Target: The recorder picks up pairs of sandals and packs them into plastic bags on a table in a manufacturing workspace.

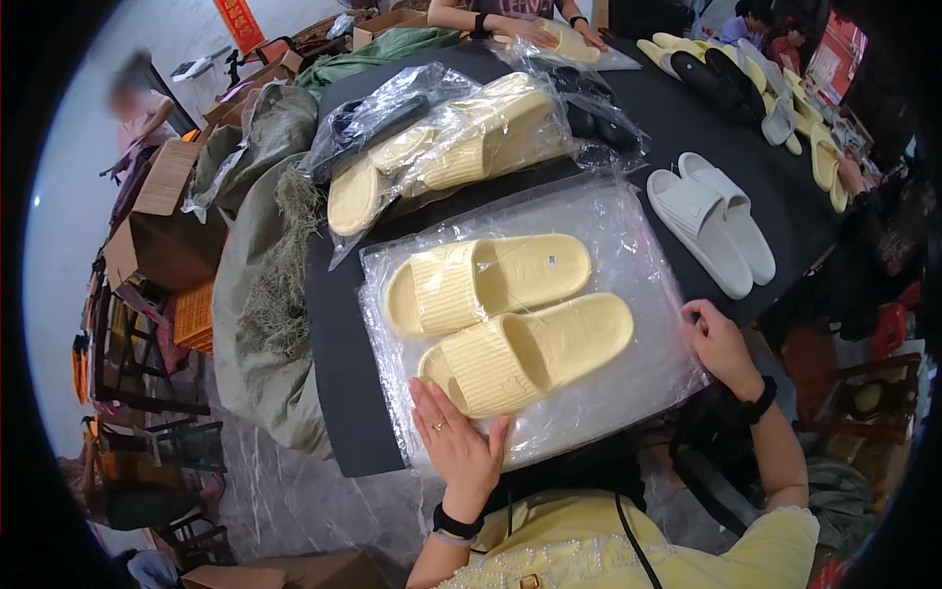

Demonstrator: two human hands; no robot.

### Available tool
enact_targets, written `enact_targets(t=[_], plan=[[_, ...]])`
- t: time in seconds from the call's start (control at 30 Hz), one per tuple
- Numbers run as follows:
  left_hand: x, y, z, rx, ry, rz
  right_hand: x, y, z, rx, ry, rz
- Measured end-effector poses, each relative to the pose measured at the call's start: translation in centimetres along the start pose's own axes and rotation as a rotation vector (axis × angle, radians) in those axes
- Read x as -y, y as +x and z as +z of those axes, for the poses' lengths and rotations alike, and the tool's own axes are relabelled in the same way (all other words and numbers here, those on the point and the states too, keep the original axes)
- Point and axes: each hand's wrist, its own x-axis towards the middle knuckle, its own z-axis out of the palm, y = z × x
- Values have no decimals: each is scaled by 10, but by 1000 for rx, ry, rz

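A pair of pale yellow slippers (520,339) lies side by side with a clear plastic bag (628,236), toes to the left. Whether the film covers their tops is hard to tell. My left hand (458,444) rests with fingers stretched out against the toe of the nearer slipper. At the bag's right edge, my right hand (721,346) has its fingers curled and pinched on the film. Beyond the bag's right side sits a pair of light grey slippers (711,221), unwrapped.
Bagged yellow slippers (491,123) and bagged black slippers (383,113) lie farther back on the black table (343,393). Sacking (265,294) hangs at the left edge, near a cardboard box (167,231). Across the table, another person's hands (530,34) touch bagged slippers. More slippers line the far right.
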Motion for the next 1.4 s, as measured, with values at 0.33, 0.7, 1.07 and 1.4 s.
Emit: enact_targets(t=[0.33,0.7,1.07,1.4], plan=[[2,1,-2,30,-9,-16,51,40,-10,574,197,216],[8,-3,2,45,5,-11,50,49,-24,741,1457,251],[8,-2,0,84,55,2,125,105,88,645,-405,-1277],[5,0,-1,9,2,-19,115,110,98,531,-366,-1096]])
